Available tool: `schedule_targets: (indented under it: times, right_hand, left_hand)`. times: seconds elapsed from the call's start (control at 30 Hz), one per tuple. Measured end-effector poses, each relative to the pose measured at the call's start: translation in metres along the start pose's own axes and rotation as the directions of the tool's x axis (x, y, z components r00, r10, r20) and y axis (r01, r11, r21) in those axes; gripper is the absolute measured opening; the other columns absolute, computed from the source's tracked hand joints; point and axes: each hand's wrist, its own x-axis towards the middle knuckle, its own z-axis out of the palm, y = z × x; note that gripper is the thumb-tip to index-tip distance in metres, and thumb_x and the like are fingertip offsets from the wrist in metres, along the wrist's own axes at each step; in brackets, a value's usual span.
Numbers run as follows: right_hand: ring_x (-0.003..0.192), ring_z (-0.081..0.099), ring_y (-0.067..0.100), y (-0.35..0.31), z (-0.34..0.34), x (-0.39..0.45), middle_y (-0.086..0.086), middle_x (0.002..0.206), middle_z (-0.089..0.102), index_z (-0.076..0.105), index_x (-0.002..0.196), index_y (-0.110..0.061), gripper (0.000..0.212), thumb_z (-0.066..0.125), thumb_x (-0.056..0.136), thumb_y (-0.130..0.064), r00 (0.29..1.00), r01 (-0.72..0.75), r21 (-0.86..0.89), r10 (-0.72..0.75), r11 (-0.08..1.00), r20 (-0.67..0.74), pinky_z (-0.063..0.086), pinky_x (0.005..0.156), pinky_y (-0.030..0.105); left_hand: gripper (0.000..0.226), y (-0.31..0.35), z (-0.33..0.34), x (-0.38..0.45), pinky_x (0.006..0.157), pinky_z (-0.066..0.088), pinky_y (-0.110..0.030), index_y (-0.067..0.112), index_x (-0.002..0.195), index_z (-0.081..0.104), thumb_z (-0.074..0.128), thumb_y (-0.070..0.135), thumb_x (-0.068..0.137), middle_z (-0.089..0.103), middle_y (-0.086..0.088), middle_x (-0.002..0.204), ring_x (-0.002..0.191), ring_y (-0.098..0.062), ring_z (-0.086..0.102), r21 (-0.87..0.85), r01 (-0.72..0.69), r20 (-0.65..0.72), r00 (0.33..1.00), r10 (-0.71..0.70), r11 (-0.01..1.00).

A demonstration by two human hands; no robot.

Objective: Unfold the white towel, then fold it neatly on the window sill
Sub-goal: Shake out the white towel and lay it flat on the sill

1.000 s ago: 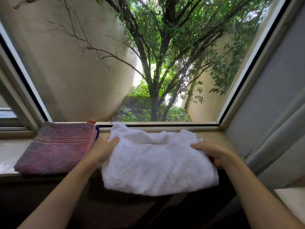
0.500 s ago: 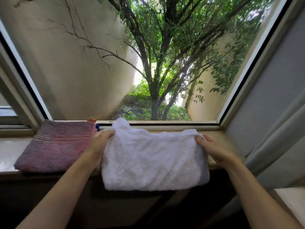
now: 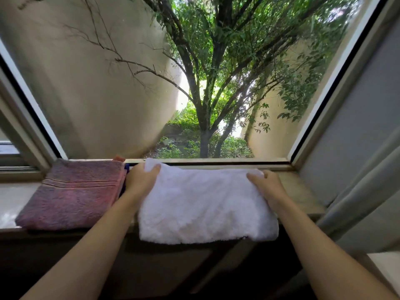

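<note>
The fluffy white towel [image 3: 205, 204] lies folded as a wide rectangle on the window sill [image 3: 303, 191], its near edge hanging slightly over the sill's front. My left hand [image 3: 140, 180] grips the towel's far left corner, thumb on top. Across from it, my right hand [image 3: 266, 185] holds the far right corner close to the window frame. The far edge of the towel runs nearly straight between my hands, just in front of the glass.
A folded pinkish-purple towel [image 3: 73, 193] lies on the sill to the left, with a blue item [image 3: 127, 167] peeking out behind it. A grey curtain [image 3: 363, 191] hangs at the right. The window pane stands directly behind the sill.
Both hands have carried the towel's far edge back toward the window frame, pulling it straighter and flatter; the towel now lies further onto the sill.
</note>
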Motion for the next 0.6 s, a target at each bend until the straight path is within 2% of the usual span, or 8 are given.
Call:
schedule_targets:
  times: [0.07,0.13,0.2,0.27,0.33,0.4,0.5,0.6]
  right_hand:
    - [0.079,0.068,0.025,0.007,-0.003,-0.003,0.009,0.089,0.073,0.069,0.092,-0.007,0.018,0.074,0.08,-0.019,1.0,-0.029,0.045,0.029,0.999,0.008,0.056,0.072,0.04]
    - [0.077,0.068,0.024,0.008,-0.007,-0.003,0.01,0.089,0.074,0.07,0.095,-0.003,0.019,0.074,0.079,-0.013,1.0,-0.03,0.037,0.03,0.999,-0.001,0.055,0.072,0.036]
    - [0.073,0.067,0.022,0.002,-0.009,-0.002,0.013,0.089,0.074,0.069,0.096,-0.001,0.018,0.071,0.08,-0.009,0.999,-0.035,0.012,0.034,0.999,0.025,0.054,0.067,0.032]
    - [0.067,0.064,0.019,-0.008,-0.009,-0.001,0.011,0.084,0.071,0.068,0.095,-0.001,0.012,0.066,0.082,-0.003,0.992,-0.072,0.014,0.07,0.997,0.108,0.051,0.058,0.025]
    - [0.062,0.065,0.017,-0.021,-0.01,-0.004,0.009,0.079,0.07,0.067,0.09,-0.006,0.009,0.065,0.084,0.0,0.97,-0.132,0.04,0.121,0.99,0.21,0.053,0.052,0.022]
    - [0.068,0.069,0.02,-0.025,-0.012,-0.004,0.009,0.082,0.073,0.068,0.09,-0.01,0.009,0.068,0.083,-0.004,0.943,-0.173,-0.014,0.17,0.985,0.285,0.057,0.059,0.028]
    - [0.082,0.07,0.026,-0.017,-0.013,-0.008,0.012,0.093,0.074,0.069,0.096,-0.008,0.014,0.068,0.082,-0.005,0.941,-0.158,-0.038,0.162,0.987,0.296,0.056,0.075,0.036]
    - [0.072,0.069,0.025,-0.008,-0.019,-0.011,0.017,0.086,0.072,0.065,0.1,0.004,0.015,0.06,0.086,0.004,0.969,-0.05,0.248,-0.013,0.968,0.247,0.056,0.065,0.033]
  left_hand:
    - [0.062,-0.007,-0.002,-0.003,0.089,0.054,-0.047,0.013,0.104,0.067,0.053,0.056,0.061,0.071,-0.011,0.103,0.099,-0.034,0.066,0.123,0.034,-0.003,0.999,-0.034,0.992]
    - [0.062,-0.008,-0.003,-0.007,0.089,0.055,-0.046,0.015,0.104,0.068,0.056,0.054,0.057,0.072,-0.009,0.103,0.098,-0.032,0.067,0.137,0.045,-0.002,0.999,-0.045,0.99]
    - [0.048,-0.001,-0.002,-0.008,0.089,0.056,-0.046,0.015,0.107,0.067,0.065,0.042,0.068,0.072,-0.01,0.105,0.095,-0.03,0.068,-0.074,0.097,0.046,0.994,-0.094,0.993]
    - [0.033,0.009,-0.002,-0.006,0.08,0.056,-0.04,0.008,0.112,0.065,0.069,0.023,0.083,0.07,-0.014,0.106,0.087,-0.029,0.068,-0.362,0.271,0.181,0.959,-0.218,0.892]
    - [0.037,0.012,-0.003,-0.004,0.07,0.055,-0.036,0.008,0.114,0.064,0.071,0.027,0.084,0.07,-0.016,0.107,0.085,-0.029,0.069,-0.402,0.398,0.31,0.906,-0.287,0.824]
    - [0.049,0.009,-0.006,-0.005,0.076,0.058,-0.041,0.008,0.115,0.066,0.077,0.034,0.075,0.071,-0.016,0.111,0.092,-0.031,0.071,-0.345,0.449,0.377,0.87,-0.317,0.824]
    - [0.029,0.012,-0.006,-0.014,0.079,0.056,-0.041,0.007,0.108,0.067,0.073,0.015,0.081,0.071,-0.018,0.106,0.09,-0.032,0.07,-0.431,0.366,0.302,0.92,-0.25,0.825]
    - [0.014,0.018,-0.008,-0.022,0.081,0.054,-0.039,0.014,0.094,0.069,0.069,0.005,0.083,0.07,-0.017,0.1,0.086,-0.028,0.067,-0.542,0.155,0.164,0.984,-0.077,0.826]
